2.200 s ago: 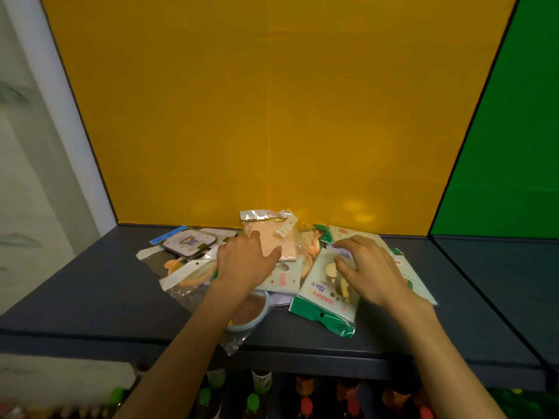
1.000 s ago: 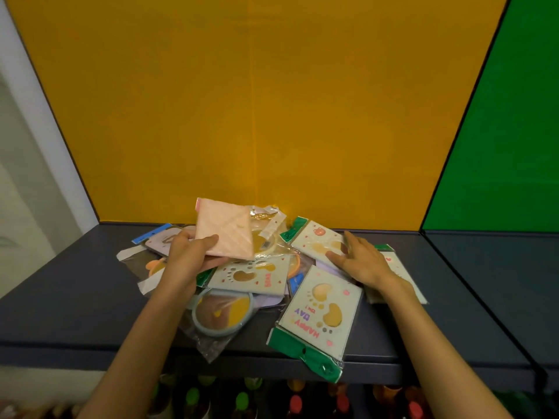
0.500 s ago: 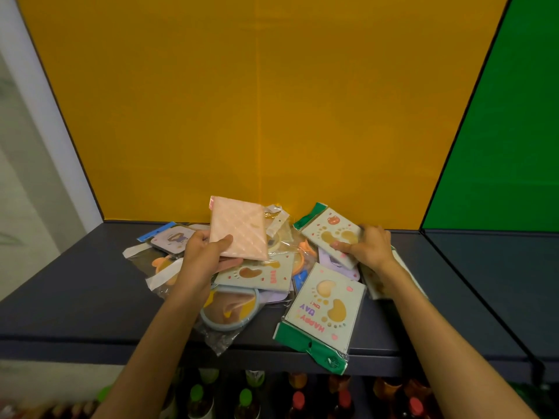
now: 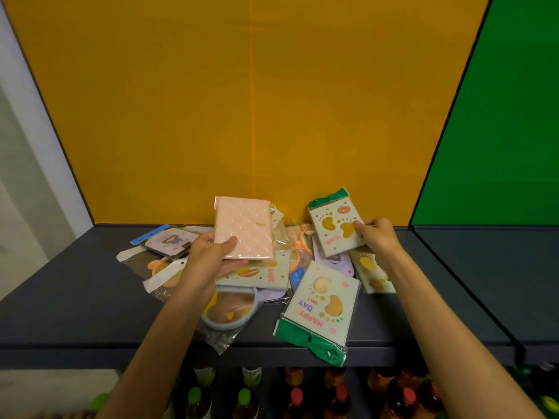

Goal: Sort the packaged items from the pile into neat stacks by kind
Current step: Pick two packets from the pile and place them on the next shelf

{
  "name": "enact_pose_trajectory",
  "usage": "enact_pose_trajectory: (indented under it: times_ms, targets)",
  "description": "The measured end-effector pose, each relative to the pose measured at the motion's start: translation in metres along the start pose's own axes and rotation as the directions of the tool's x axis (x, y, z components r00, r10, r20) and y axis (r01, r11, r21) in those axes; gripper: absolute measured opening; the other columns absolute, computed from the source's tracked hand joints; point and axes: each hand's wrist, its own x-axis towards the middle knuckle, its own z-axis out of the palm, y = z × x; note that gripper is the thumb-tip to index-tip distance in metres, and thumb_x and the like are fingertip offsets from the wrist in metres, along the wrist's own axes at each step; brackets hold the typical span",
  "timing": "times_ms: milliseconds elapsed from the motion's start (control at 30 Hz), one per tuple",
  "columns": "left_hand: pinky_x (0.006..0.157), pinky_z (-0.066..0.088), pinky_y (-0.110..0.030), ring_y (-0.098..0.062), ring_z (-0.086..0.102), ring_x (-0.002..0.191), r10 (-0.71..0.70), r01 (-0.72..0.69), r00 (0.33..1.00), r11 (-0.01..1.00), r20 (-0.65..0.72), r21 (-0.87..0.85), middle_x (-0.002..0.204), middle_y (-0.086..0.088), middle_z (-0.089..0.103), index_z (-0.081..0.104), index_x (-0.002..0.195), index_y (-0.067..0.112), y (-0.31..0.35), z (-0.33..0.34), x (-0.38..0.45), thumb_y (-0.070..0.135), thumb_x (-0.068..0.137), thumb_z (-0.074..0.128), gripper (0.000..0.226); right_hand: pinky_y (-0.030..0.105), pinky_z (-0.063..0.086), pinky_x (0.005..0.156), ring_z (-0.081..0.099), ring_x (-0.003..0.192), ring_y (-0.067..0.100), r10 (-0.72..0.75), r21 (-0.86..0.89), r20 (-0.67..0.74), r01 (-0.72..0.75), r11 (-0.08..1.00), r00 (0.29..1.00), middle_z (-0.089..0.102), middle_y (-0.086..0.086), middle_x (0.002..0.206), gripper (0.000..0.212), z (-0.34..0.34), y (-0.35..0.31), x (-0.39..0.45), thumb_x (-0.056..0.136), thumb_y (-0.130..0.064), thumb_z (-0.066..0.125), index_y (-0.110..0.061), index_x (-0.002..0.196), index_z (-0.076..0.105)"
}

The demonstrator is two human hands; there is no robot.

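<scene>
A pile of packaged items lies on the dark shelf (image 4: 75, 300). My left hand (image 4: 208, 255) holds a pink quilted packet (image 4: 245, 228) lifted above the pile, thumb on its front. My right hand (image 4: 378, 237) pinches a pale green footprint card with a green header (image 4: 335, 225), raised and tilted over the pile's right side. Another footprint card reading HAPPY DAY (image 4: 322, 306) lies at the shelf's front edge. A third footprint card (image 4: 260, 273) lies flat under my left hand. A round blue-rimmed item in a clear bag (image 4: 230, 309) sits at the front.
A yellow back panel (image 4: 242, 116) and a green panel (image 4: 499, 116) wall the shelf. A lilac packet with a blue header (image 4: 169, 240) lies at the pile's left. Bottles with green and red caps (image 4: 242, 397) stand on the level below.
My left hand has picked the pink packet out of the pile and holds it up. My right hand has taken hold of a footprint card and raised it.
</scene>
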Motion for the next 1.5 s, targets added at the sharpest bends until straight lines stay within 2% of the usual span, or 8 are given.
enact_pose_trajectory:
  times_ms: [67, 267, 333, 533, 667, 867, 1167, 1500]
  targets:
    - [0.063, 0.062, -0.027, -0.025, 0.069, 0.097, -0.011, 0.012, 0.999, 1.0, 0.042, -0.025, 0.112, -0.012, 0.069, 0.057, 0.12, 0.003, -0.001, 0.005, -0.002, 0.005, 0.095, 0.061, 0.025, 0.03, 0.054, 0.051, 0.068, 0.082, 0.019, 0.025, 0.074, 0.036, -0.028, 0.997, 0.999, 0.069, 0.011, 0.099, 0.014, -0.004, -0.004, -0.013, 0.1, -0.017, 0.054, -0.004, 0.103, 0.055]
    - [0.072, 0.062, -0.032, -0.024, 0.071, 0.095, -0.061, 0.075, 0.988, 0.993, 0.143, -0.094, 0.115, -0.008, 0.07, 0.058, 0.126, 0.013, -0.015, 0.031, -0.013, 0.007, 0.097, 0.057, 0.03, 0.03, 0.058, 0.055, 0.07, 0.093, 0.024, 0.075, 0.268, 0.101, -0.099, 0.958, 0.992, 0.071, 0.016, 0.107, 0.022, -0.022, 0.002, -0.05, 0.1, -0.013, 0.053, 0.0, 0.117, 0.056]
    - [0.079, 0.06, -0.039, -0.025, 0.073, 0.09, -0.098, 0.114, 0.981, 0.99, 0.165, -0.087, 0.112, -0.007, 0.071, 0.057, 0.124, 0.015, -0.02, 0.042, -0.02, 0.01, 0.098, 0.057, 0.027, 0.03, 0.058, 0.054, 0.071, 0.093, 0.023, 0.063, 0.309, 0.083, -0.086, 0.947, 0.995, 0.072, 0.016, 0.107, 0.021, -0.032, 0.006, -0.061, 0.1, -0.015, 0.053, -0.002, 0.116, 0.057]
    - [0.07, 0.062, -0.033, -0.03, 0.069, 0.098, -0.141, 0.16, 0.96, 0.985, 0.24, -0.064, 0.11, -0.011, 0.07, 0.059, 0.118, 0.011, -0.031, 0.093, -0.043, 0.005, 0.095, 0.058, 0.023, 0.027, 0.058, 0.052, 0.072, 0.08, 0.017, -0.004, 0.356, -0.059, 0.025, 0.934, 0.998, 0.072, 0.011, 0.099, 0.023, -0.084, 0.029, -0.083, 0.1, -0.016, 0.053, -0.001, 0.116, 0.059]
    - [0.082, 0.059, -0.039, -0.027, 0.071, 0.098, -0.14, 0.157, 0.943, 0.987, 0.302, -0.033, 0.115, -0.009, 0.072, 0.061, 0.125, 0.011, -0.047, 0.139, -0.065, 0.006, 0.093, 0.06, 0.032, 0.025, 0.056, 0.05, 0.073, 0.07, 0.013, -0.027, 0.361, -0.134, 0.074, 0.93, 0.991, 0.072, 0.011, 0.092, 0.018, -0.142, 0.047, -0.095, 0.099, -0.015, 0.055, -0.003, 0.11, 0.062]
    - [0.063, 0.061, -0.029, -0.023, 0.066, 0.106, -0.131, 0.147, 0.927, 0.989, 0.353, -0.021, 0.117, -0.01, 0.07, 0.062, 0.124, 0.009, -0.074, 0.236, -0.118, 0.002, 0.094, 0.055, 0.031, 0.026, 0.057, 0.051, 0.073, 0.071, 0.012, -0.009, 0.381, -0.186, 0.081, 0.921, 0.983, 0.074, 0.007, 0.087, 0.015, -0.251, 0.077, -0.109, 0.099, -0.015, 0.055, -0.006, 0.106, 0.065]
    - [0.07, 0.06, -0.031, -0.017, 0.068, 0.095, -0.14, 0.13, 0.91, 0.99, 0.391, 0.053, 0.11, -0.008, 0.072, 0.066, 0.109, 0.009, -0.122, 0.395, -0.206, 0.001, 0.094, 0.057, 0.019, 0.029, 0.057, 0.056, 0.071, 0.085, 0.02, 0.039, 0.391, -0.195, 0.041, 0.919, 0.98, 0.074, 0.007, 0.095, 0.018, -0.435, 0.115, -0.114, 0.101, -0.011, 0.048, -0.012, 0.106, 0.065]
    - [0.062, 0.057, -0.025, -0.018, 0.068, 0.095, -0.18, 0.155, 0.894, 0.984, 0.411, 0.094, 0.106, -0.009, 0.072, 0.066, 0.116, 0.005, -0.166, 0.534, -0.241, 0.003, 0.093, 0.06, 0.024, 0.028, 0.056, 0.056, 0.07, 0.077, 0.014, 0.043, 0.389, -0.3, 0.081, 0.917, 0.953, 0.073, 0.003, 0.088, 0.017, -0.573, 0.145, -0.072, 0.101, -0.012, 0.048, -0.012, 0.101, 0.066]
